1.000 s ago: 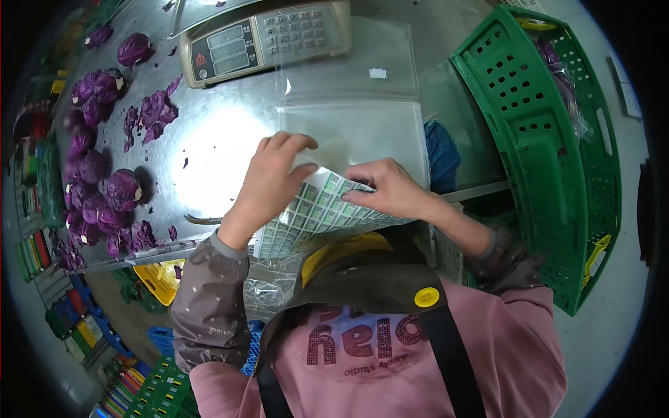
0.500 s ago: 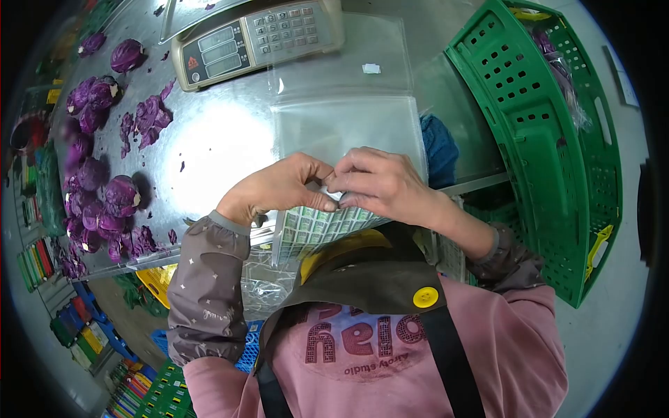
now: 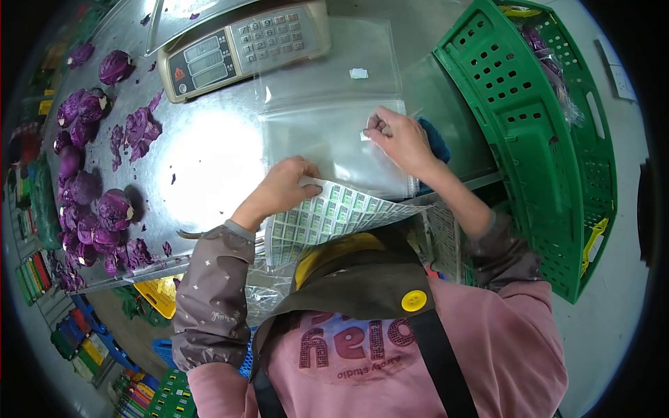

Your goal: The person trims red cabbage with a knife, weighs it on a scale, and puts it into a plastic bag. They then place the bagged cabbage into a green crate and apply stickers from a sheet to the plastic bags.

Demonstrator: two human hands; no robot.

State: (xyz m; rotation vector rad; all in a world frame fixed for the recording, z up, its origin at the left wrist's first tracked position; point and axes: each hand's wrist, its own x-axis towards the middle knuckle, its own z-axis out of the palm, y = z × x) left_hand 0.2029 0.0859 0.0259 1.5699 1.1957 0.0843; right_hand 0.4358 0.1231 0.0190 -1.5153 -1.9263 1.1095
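A sheet of small green-and-white stickers (image 3: 317,221) curls at the table's near edge, and my left hand (image 3: 284,187) pinches its upper edge. My right hand (image 3: 404,143) is closed on a small white sticker (image 3: 364,136) between thumb and fingers, over the clear plastic bags (image 3: 306,136). Another small white sticker (image 3: 358,73) lies on the upper part of the bags. Blue cloth (image 3: 433,141) is partly hidden behind my right hand.
Purple cabbages (image 3: 115,209) and torn leaves (image 3: 141,131) lie on the metal table (image 3: 202,118) at the left. A scale (image 3: 244,49) stands at the back. Green crates (image 3: 536,153) are at the right, one holding bagged purple produce (image 3: 550,66).
My right hand has moved away from my left hand, up and to the right, with a small sticker. The sticker sheet is more spread out. The view has shifted slightly.
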